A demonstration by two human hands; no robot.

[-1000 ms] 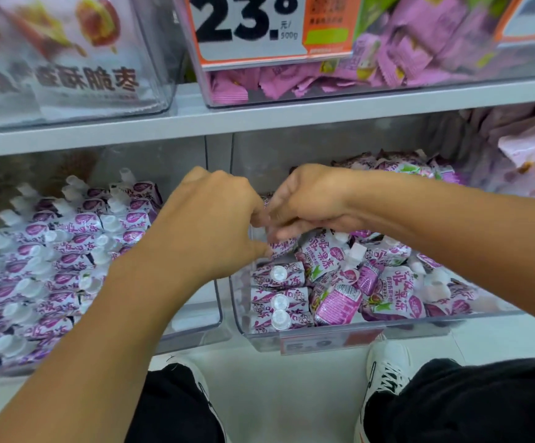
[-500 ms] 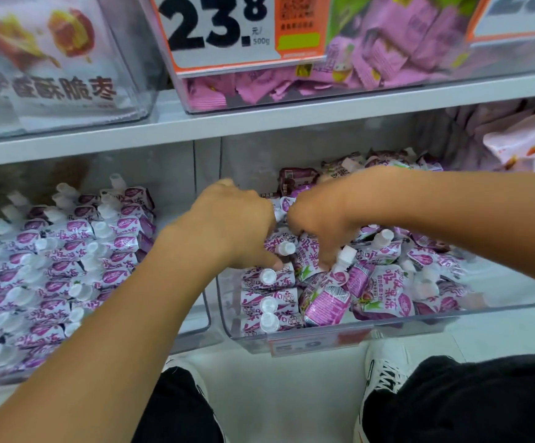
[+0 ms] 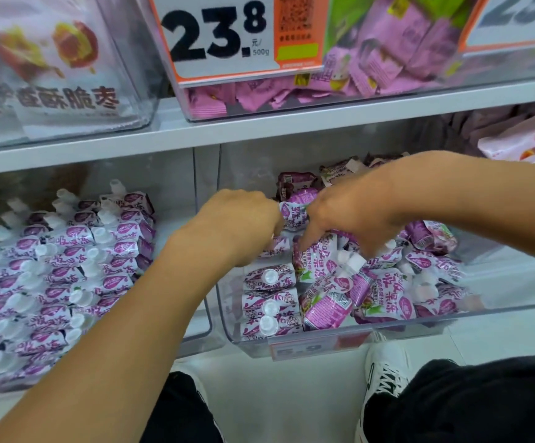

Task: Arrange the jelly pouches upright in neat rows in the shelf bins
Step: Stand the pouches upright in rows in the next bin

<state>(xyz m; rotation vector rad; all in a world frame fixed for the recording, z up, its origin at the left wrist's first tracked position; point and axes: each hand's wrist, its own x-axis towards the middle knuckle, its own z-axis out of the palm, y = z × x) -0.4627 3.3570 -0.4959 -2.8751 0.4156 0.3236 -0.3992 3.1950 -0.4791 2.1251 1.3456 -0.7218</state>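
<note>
Purple-and-white jelly pouches with white caps fill two clear bins on the lower shelf. The left bin (image 3: 210, 327) holds neat upright rows (image 3: 64, 270). In the right bin (image 3: 499, 302), three upright pouches (image 3: 269, 298) form a column at the front left, and a loose heap (image 3: 371, 292) lies beside them. Both hands are inside the right bin. My left hand (image 3: 237, 225) has curled fingers at the column's back end. My right hand (image 3: 352, 212) is curled over the heap. Between the hands stands one pouch (image 3: 295, 212); both hands touch it, the fingertips are hidden.
A grey shelf board (image 3: 291, 129) hangs low over the bins. Above it stand clear bins of pink packets (image 3: 371, 68) and a price sign (image 3: 228, 36). A red price tag (image 3: 317, 346) hangs on the right bin's front. Below are my black trousers and a white shoe (image 3: 387, 369).
Both hands have moved deeper toward the back of the right bin, and the pouch between them now shows more fully.
</note>
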